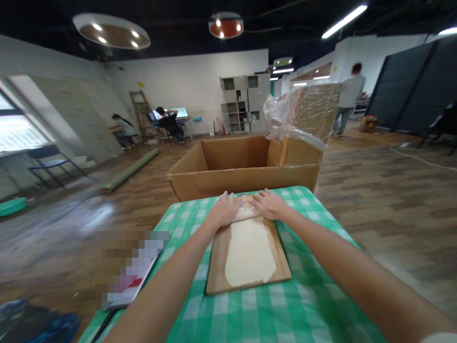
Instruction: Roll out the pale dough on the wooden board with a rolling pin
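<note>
A pale sheet of rolled dough (250, 252) lies flat on a wooden board (216, 269), longer than it is wide and with uneven edges. Across its far end rests a light rolling pin (246, 214). My left hand (226, 210) covers the pin's left end, and my right hand (271, 205) covers the right end. Both hands grip the pin from above, arms stretched forward; the pin's ends are hidden beneath them. Under the board is a green and white checked tablecloth (228, 319).
Beyond the table's far edge stands a large open cardboard box (228, 183), with a plastic-wrapped carton (314, 107) behind it. A partly blurred flat item (139, 271) lies at the table's left edge. A rolled mat (130, 170) is on the floor; several people are farther off.
</note>
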Demonstrator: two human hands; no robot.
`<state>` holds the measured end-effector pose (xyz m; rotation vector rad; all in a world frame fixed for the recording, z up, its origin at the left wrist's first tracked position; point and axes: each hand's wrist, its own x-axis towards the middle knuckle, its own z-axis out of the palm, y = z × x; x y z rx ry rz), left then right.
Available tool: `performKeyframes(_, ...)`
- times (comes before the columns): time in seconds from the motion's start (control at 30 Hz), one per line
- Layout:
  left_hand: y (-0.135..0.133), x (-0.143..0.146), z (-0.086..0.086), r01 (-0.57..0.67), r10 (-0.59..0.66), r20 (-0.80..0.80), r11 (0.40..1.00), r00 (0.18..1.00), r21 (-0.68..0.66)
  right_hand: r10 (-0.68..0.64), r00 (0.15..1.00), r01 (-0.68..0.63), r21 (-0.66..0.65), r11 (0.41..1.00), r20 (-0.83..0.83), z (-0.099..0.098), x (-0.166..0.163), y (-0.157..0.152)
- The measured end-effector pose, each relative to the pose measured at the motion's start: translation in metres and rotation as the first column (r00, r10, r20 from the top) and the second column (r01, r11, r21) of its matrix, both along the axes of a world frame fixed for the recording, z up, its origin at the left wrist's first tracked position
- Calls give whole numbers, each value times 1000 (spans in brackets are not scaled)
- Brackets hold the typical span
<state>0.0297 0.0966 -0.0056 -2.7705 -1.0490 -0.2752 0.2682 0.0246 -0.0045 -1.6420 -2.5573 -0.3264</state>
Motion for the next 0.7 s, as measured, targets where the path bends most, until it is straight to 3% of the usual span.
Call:
performKeyframes(0.17, 30, 7, 0, -33, 40, -95, 997, 995, 75, -9, 999, 9, 0, 1000, 31, -5, 8, 35)
performKeyframes(0.33, 24, 9, 5, -40, 50, -124, 996, 991, 82, 13, 998, -15, 27, 1000, 66, -1, 5, 32)
performKeyframes(0.53, -15, 2, 7, -93, 93, 2, 996, 996, -17, -15, 1000, 14, 61, 998, 22, 3, -7, -10)
performKeyframes(0.7, -67, -3, 12, -177, 181, 106, 983, 978, -42, -199, 969, 202, 3, 979, -149, -1, -18, -57)
